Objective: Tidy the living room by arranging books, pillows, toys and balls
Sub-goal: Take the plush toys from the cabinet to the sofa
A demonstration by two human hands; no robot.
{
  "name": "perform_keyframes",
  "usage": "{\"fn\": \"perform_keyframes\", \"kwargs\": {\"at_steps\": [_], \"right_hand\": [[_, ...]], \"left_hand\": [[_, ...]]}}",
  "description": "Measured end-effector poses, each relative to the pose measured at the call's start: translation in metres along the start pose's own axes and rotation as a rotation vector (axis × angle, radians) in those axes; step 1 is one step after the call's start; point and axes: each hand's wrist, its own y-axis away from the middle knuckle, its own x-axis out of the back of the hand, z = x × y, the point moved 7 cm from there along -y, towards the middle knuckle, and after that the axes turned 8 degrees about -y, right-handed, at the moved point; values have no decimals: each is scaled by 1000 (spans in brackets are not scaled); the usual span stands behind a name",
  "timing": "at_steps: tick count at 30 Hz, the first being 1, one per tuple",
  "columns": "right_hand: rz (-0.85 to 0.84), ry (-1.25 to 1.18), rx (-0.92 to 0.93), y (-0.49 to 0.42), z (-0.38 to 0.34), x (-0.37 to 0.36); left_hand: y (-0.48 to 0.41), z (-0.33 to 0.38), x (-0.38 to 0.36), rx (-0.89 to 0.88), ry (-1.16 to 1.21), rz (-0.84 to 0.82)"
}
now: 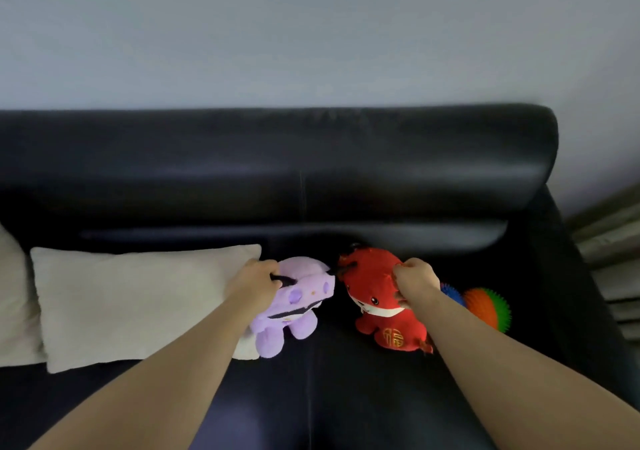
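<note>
Left hand: the left hand (254, 281) has its fingers curled round the head of the purple toy (291, 305), near a dark horn.
Right hand: the right hand (415, 279) pinches the red toy (381, 305) at the top of its head, fingers closed on the plush.
Place: both toys sit on the sofa (346, 397) seat, side by side, heads nearly touching; a pillow (131, 304) lies just left of the purple one, a spiky ball (485, 305) behind the red one.
Handling: I'd judge both light, soft and squashy, not fragile; a handful of head or body should hold.
Facing: the red toy stands upright, face toward us, long axis vertical. The purple toy leans right, feet toward us.
</note>
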Motion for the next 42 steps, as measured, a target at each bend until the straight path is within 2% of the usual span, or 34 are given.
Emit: {"fn": "perform_keyframes", "kwargs": {"at_steps": [4, 9, 13, 15, 18, 21, 27, 31, 35, 38, 42], "right_hand": [[36, 60, 49, -20, -11, 13], [-57, 142, 69, -40, -20, 4], [-62, 432, 208, -48, -27, -10], [-151, 518, 216, -51, -24, -23], [-329, 568, 141, -52, -7, -48], [-284, 660, 148, -58, 6, -54], [-163, 612, 191, -75, 11, -47], [-124, 521, 247, -75, 9, -44], [-186, 379, 370, -72, -7, -40], [-209, 265, 369, -78, -7, -21], [-174, 382, 376, -80, 13, -8]], "left_hand": [[-20, 3, -12, 88, 31, -34], [-37, 8, -29, 179, 56, 10], [-47, 18, -37, 223, 114, 60], [-52, 26, -48, 192, 106, -44], [-53, 33, -75, 97, -136, -247], [-53, 27, -92, 116, -174, -258], [-72, 12, -90, 148, -140, -33], [-76, 7, -89, 200, -28, -15], [-73, -1, -84, 209, 107, -11], [-68, -9, -79, 221, 217, 11], [-66, -4, -85, 166, 261, -13]]}}
